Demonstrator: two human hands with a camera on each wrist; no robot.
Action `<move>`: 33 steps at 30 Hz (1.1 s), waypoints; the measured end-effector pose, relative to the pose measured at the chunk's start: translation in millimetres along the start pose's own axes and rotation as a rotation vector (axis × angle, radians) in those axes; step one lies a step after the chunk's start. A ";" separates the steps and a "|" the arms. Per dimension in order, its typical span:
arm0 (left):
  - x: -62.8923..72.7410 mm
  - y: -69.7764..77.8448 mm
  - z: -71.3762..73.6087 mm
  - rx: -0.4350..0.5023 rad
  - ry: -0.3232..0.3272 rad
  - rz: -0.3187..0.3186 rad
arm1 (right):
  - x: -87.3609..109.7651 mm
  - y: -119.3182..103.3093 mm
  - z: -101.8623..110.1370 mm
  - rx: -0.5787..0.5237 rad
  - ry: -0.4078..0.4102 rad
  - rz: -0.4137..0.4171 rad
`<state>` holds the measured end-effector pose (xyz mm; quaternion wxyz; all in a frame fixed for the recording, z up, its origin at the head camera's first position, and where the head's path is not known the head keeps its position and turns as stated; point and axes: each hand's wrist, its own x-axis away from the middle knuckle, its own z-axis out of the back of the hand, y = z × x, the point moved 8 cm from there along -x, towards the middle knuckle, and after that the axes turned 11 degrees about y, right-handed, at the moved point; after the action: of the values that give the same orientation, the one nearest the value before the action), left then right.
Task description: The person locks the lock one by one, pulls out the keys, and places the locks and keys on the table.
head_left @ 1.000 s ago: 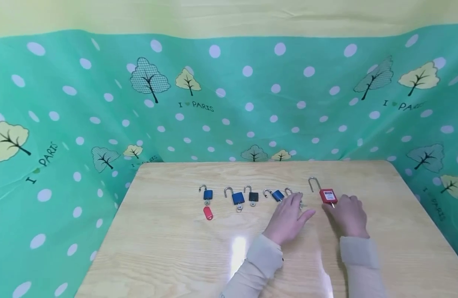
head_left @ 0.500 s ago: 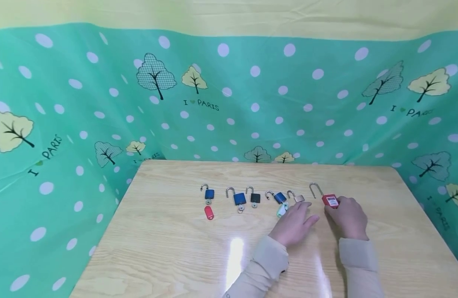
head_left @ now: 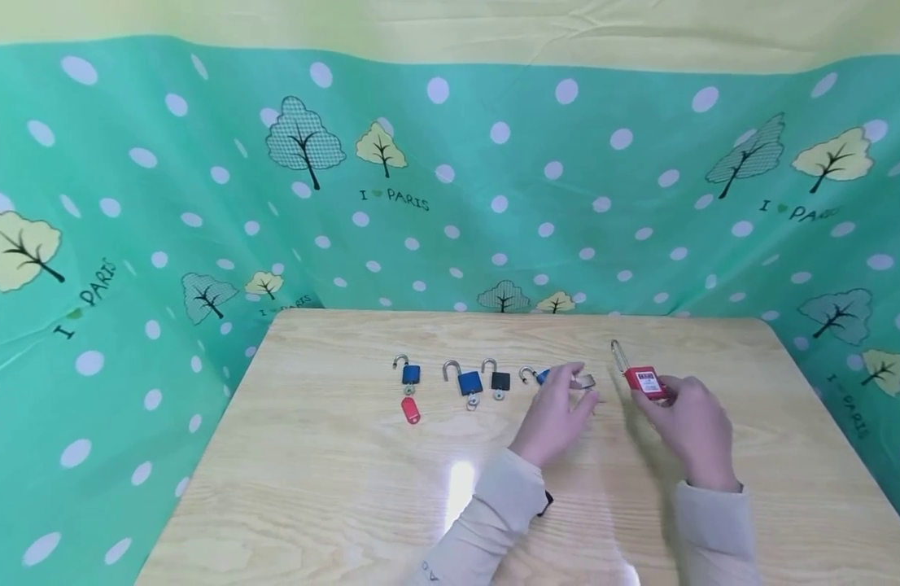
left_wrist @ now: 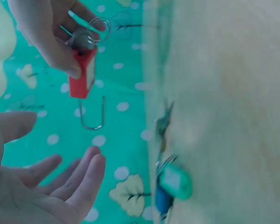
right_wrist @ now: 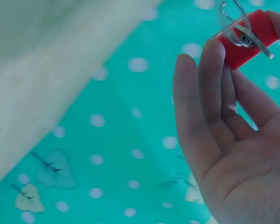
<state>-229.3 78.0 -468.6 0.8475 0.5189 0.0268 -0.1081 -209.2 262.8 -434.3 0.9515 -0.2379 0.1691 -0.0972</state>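
On my feed, the right hand [head_left: 695,431] pinches the red padlock [head_left: 646,382] above the table's [head_left: 289,480] right side. The left hand [head_left: 556,419], fingers spread, holds nothing, left of it. I'd grip the body's sides, leaving the key [right_wrist: 260,45] free to turn.

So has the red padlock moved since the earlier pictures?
Yes, upward: in the head view, the red padlock, held by the right hand, now shows slightly nearer the back edge of the table.
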 end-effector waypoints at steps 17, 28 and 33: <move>-9.9 -9.4 45.7 0.496 0.072 0.171 | 36.9 -104.7 -4.1 -0.160 0.074 0.244; -15.5 -13.7 53.6 0.583 0.000 0.095 | 39.1 -108.3 -7.3 -0.165 0.054 0.249; -15.8 -11.6 53.7 0.577 -0.041 0.062 | 40.9 -108.7 -6.5 -0.171 0.049 0.258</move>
<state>-250.7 27.8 -451.5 0.6681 0.7369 -0.0383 -0.0956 -185.2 154.8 -398.2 0.9280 -0.2918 0.2292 0.0346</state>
